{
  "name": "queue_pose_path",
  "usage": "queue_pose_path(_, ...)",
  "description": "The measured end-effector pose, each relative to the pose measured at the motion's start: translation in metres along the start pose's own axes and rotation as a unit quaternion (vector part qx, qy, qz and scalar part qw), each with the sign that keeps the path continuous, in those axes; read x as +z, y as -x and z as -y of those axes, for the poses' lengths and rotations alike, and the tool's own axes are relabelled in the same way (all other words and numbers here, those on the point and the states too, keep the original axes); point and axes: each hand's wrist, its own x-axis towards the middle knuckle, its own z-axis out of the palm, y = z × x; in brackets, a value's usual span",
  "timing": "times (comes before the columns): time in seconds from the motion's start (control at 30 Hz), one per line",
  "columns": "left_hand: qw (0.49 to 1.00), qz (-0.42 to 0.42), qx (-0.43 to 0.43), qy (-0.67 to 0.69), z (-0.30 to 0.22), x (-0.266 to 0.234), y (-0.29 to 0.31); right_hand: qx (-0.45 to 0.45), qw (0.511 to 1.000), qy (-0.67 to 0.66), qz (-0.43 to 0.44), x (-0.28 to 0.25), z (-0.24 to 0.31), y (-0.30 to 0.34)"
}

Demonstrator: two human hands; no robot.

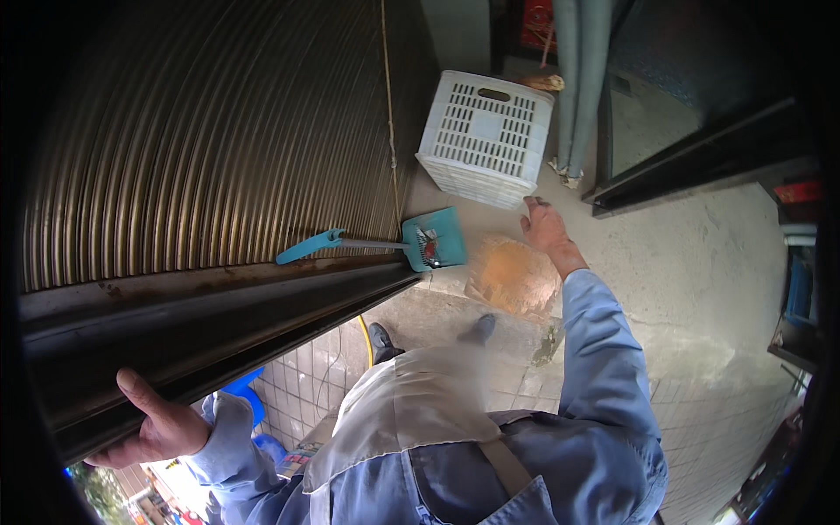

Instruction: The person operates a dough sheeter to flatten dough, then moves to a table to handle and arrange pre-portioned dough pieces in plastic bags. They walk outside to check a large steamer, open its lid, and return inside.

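Observation:
My left hand (pixel 160 429) is at the lower left, thumb raised and apart from the stretched fingers, against or very close to the edge of a dark metal beam (pixel 175 324). Whether it bears on the beam I cannot tell. My right hand (pixel 544 227) is extended forward with loosely bent fingers, just short of the near right corner of an upturned white slatted crate (pixel 472 179). Nothing shows in it. Left of it lies a teal dustpan (pixel 448 229) with some debris in its scoop; its grey stick and teal grip (pixel 306 248) lie along the corrugated shutter's foot.
A corrugated metal shutter (pixel 201 131) fills the upper left, with a thin cord hanging along it. Grey pipes (pixel 577 87) stand behind the crate. A dark metal frame (pixel 691 157) is at the right. An orange-brown patch (pixel 516 273) marks the concrete before my shoes.

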Motion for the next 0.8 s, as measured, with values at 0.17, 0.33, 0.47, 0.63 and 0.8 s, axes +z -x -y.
queue_pose_path(0.17, 0.996, -0.042, -0.034, -0.071, 0.004, -0.002, 0.003, -0.084, 0.994, 0.067, -0.008, 0.024, -0.024, -0.108)
queue_pose_path(0.33, 0.989, -0.050, -0.040, -0.133, 0.006, -0.008, 0.001, -0.099, 0.981, 0.165, -0.035, 0.062, -0.041, -0.206)
queue_pose_path(0.47, 0.988, -0.033, -0.011, -0.148, 0.005, -0.009, 0.002, -0.078, 0.983, 0.155, -0.064, 0.078, -0.049, -0.268)
queue_pose_path(0.63, 0.954, -0.039, 0.029, -0.296, 0.001, -0.007, 0.000, -0.057, 0.983, 0.169, -0.041, 0.067, -0.039, -0.300)
queue_pose_path(0.8, 0.934, -0.157, -0.040, -0.318, 0.003, -0.006, 0.003, 0.037, 0.962, 0.269, 0.012, 0.060, -0.025, -0.310)
